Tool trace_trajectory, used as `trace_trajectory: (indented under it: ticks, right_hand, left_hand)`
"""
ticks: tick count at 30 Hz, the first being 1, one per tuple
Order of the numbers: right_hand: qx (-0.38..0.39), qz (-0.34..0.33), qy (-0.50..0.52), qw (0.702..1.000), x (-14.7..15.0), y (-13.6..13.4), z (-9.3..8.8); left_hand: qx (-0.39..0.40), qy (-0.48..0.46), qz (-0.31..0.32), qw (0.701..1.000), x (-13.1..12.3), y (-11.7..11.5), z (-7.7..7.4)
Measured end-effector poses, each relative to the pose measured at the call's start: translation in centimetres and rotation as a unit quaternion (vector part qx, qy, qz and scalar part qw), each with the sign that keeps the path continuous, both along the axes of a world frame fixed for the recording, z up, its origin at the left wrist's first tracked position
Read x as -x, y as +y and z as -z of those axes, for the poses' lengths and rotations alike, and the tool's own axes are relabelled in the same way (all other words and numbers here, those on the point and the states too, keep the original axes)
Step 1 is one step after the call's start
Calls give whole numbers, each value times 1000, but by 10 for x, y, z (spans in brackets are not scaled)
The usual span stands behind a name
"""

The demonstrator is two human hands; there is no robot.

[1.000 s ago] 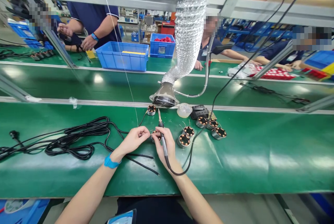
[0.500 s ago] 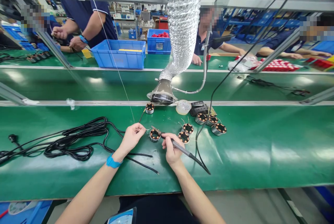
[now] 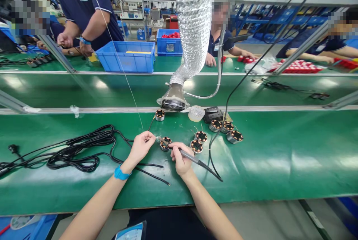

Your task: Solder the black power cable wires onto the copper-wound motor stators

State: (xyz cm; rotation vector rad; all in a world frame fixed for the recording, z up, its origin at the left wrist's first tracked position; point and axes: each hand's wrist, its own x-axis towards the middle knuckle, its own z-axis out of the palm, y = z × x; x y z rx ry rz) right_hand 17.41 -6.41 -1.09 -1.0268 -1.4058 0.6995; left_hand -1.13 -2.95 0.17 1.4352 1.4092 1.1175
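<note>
My right hand (image 3: pixel 180 159) is closed round a soldering iron (image 3: pixel 187 153), held like a pen, its tip at the left edge of a round copper-wound motor stator (image 3: pixel 166 143) on the green bench. My left hand (image 3: pixel 141 146) pinches a thin solder wire (image 3: pixel 117 57) that runs up and left out of view, and holds its end beside the same stator. A thin black lead (image 3: pixel 152 173) lies under my left wrist. Several more stators (image 3: pixel 196 145) sit just to the right, and one (image 3: pixel 160 115) lies farther back.
A silver fume duct (image 3: pixel 192 38) ends in a hood (image 3: pixel 173 102) just behind my hands. A coil of black cable (image 3: pixel 75 152) lies on the left. A clear tub (image 3: pixel 196 113) and a black box (image 3: pixel 213 114) stand behind the stators. Other people work across the conveyor near blue bins (image 3: pixel 125 56).
My right hand has swung the soldering iron from upright down to a low slant, bringing its tip onto the stator. My left hand has stayed beside the stator with the solder wire.
</note>
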Motion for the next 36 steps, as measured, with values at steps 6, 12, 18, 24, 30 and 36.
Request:
trace_trajectory:
  ticks: [6, 12, 18, 24, 30, 36]
  right_hand:
    - [32, -9, 72, 997, 0, 0, 5]
    - [36, -13, 98, 994, -1, 1, 7]
    - [40, -25, 82, 995, 1, 1, 2]
    - [35, -8, 122, 992, 2, 1, 4]
    - [33, 9, 124, 992, 1, 0, 7]
    - [30, 8, 117, 993, 2, 0, 7]
  left_hand:
    - [-1, -8, 8, 1000, 0, 0, 3]
    - [7, -1, 5, 1000, 0, 0, 3]
    - [8, -4, 6, 1000, 0, 0, 4]
    - [11, 9, 4, 1000, -1, 0, 2]
    - [11, 3, 2, 1000, -2, -1, -1]
    - [12, 3, 8, 1000, 0, 0, 5]
